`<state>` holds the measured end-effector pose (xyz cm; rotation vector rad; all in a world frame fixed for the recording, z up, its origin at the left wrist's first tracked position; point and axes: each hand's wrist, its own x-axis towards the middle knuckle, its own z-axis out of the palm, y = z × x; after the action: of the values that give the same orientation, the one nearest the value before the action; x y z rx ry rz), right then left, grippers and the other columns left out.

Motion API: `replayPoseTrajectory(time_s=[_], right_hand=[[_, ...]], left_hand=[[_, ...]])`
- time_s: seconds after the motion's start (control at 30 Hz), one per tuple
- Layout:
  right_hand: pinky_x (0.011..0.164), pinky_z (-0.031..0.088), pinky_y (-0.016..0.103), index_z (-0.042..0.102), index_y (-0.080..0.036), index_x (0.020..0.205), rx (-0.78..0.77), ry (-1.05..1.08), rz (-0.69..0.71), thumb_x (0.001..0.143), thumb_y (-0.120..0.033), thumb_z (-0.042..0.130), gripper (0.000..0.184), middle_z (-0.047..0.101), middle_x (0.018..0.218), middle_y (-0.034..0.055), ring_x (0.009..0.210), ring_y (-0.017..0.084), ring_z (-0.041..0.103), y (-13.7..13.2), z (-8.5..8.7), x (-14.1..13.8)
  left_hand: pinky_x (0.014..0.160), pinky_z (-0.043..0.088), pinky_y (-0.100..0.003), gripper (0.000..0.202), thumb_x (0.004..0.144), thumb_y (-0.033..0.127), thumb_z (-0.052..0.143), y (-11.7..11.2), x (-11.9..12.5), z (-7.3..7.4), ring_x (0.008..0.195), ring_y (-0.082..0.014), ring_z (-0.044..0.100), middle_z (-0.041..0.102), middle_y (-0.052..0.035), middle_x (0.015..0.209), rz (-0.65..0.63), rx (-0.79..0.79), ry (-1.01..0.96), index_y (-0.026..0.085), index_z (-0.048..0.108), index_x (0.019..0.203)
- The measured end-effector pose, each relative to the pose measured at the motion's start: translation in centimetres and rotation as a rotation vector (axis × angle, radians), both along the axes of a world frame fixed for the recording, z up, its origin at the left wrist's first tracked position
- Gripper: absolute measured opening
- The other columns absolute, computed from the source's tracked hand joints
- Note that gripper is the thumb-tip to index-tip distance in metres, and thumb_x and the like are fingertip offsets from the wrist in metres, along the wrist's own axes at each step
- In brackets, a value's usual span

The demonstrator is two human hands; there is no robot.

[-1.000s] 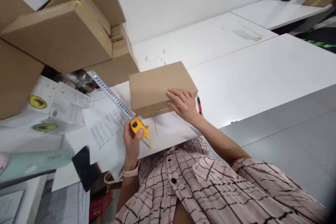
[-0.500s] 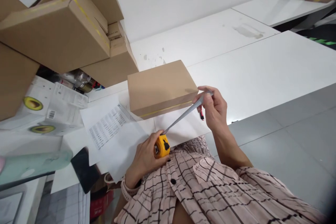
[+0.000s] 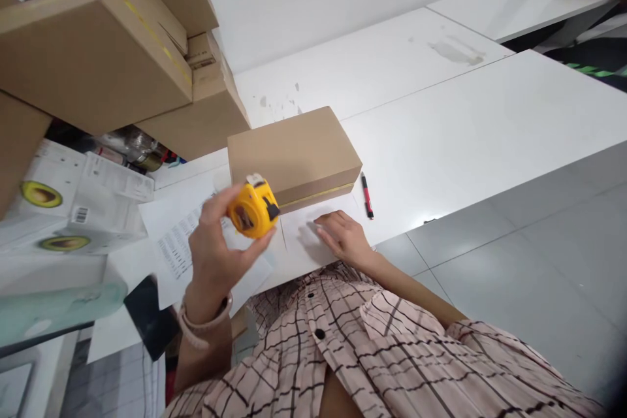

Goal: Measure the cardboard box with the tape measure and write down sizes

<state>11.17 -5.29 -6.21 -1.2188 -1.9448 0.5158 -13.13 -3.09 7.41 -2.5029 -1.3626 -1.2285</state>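
Note:
A yellow tape measure is gripped in my left hand, raised in front of the near left corner of a closed brown cardboard box. No blade is drawn out of it. My right hand rests over a white sheet of paper at the table's near edge, fingers loosely stretched and holding nothing. Right of the box lies a red and black pen. Printed sheets lie partly behind my left hand.
Cardboard boxes are stacked at the left, above white cartons with avocado pictures. A pale green bottle and a dark flat object are at the lower left. The white table stretches to the right.
The grey blade has gone back into the tape measure. My left hand has lifted it up and leftward. My right hand has let go of the blade and dropped to the paper, uncovering the pen.

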Motion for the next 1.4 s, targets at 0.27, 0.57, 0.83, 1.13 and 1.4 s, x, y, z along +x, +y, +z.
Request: replayPoseTrajectory(time_s=[0.27,0.57,0.83,1.13,1.4], right_hand=[[0.124,0.028,0.054,0.047,-0.026,0.152,0.012,-0.505,0.056,0.102,-0.048,0.046,0.055,0.036,0.164,0.0080,0.154,0.030,0.029,0.6,-4.1,-1.2],[0.126,0.025,0.052,0.045,-0.026,0.153,0.002,-0.506,0.064,0.104,-0.047,0.043,0.054,0.032,0.166,0.0065,0.156,0.029,0.024,0.4,-3.8,-1.1],[0.125,0.027,0.053,0.043,-0.027,0.154,-0.038,-0.477,0.079,0.103,-0.045,0.045,0.054,0.032,0.166,0.0050,0.156,0.027,0.023,-1.4,-3.4,-0.1],[0.110,0.046,0.049,0.057,-0.025,0.140,-0.028,-0.272,-0.057,0.103,-0.039,0.046,0.041,0.058,0.147,0.0095,0.137,0.027,0.052,-1.2,-2.2,2.8],[0.075,0.050,0.042,0.053,-0.014,0.140,-0.293,-0.508,-0.642,0.097,-0.051,0.050,0.057,0.070,0.105,0.0174,0.094,0.032,0.063,4.2,-1.2,8.1]], left_hand=[[0.113,0.038,-0.056,0.059,0.089,0.047,0.069,7.7,1.1,-2.1,0.141,-0.0380,0.045,0.048,-0.0151,0.154,-0.029,-0.086,0.277,0.026,0.054,0.142],[0.115,0.031,-0.059,0.085,0.078,0.063,0.076,11.0,2.3,-4.0,0.148,-0.0430,0.033,0.039,-0.0185,0.160,0.001,-0.095,0.382,0.026,0.048,0.150],[0.116,0.030,-0.061,0.092,0.074,0.061,0.080,15.7,4.5,-4.3,0.147,-0.0441,0.033,0.036,-0.0187,0.161,0.020,-0.124,0.370,0.024,0.046,0.151],[0.120,0.021,-0.065,0.084,0.083,0.054,0.075,13.6,5.8,-3.7,0.154,-0.0436,0.017,0.026,-0.0160,0.167,0.029,-0.112,0.269,0.024,0.042,0.154],[0.121,0.032,-0.057,0.055,0.096,0.042,0.060,-0.3,4.4,-11.3,0.150,-0.0351,0.037,0.048,-0.0175,0.156,-0.329,-0.261,0.345,0.018,0.052,0.144]])
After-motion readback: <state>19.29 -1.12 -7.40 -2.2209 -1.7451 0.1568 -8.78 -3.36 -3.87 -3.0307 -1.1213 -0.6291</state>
